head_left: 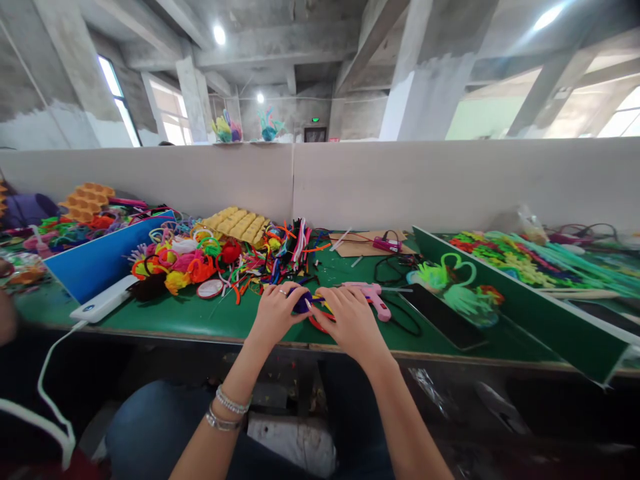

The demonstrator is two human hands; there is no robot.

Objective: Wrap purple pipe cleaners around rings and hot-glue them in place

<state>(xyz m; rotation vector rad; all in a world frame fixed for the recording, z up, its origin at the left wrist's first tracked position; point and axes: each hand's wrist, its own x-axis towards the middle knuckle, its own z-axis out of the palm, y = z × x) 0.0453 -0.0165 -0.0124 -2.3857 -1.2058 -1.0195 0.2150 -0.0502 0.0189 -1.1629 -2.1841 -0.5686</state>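
Near the table's front edge, my left hand (281, 310) has its fingers closed round a small dark purple fuzzy piece (303, 302), perhaps of pipe cleaner. My right hand (347, 321) meets it from the other side, fingertips pinched on the same piece at its right end. Both hands partly cover it, so its full shape is hidden. A red curved strip (319, 325) and a bit of yellow show under the right hand. Just beyond that hand lies a pink hot glue gun (374, 297), its nozzle partly behind my fingers.
Left, a heap of coloured pipe cleaners (200, 257), a yellow egg tray (237, 225), a blue board (113, 257) and a white power strip (105, 300). Right, a black phone (440, 317), green pipe-cleaner swans (457, 287) and a green divider (520, 310). A person's arm (6, 313) shows far left.
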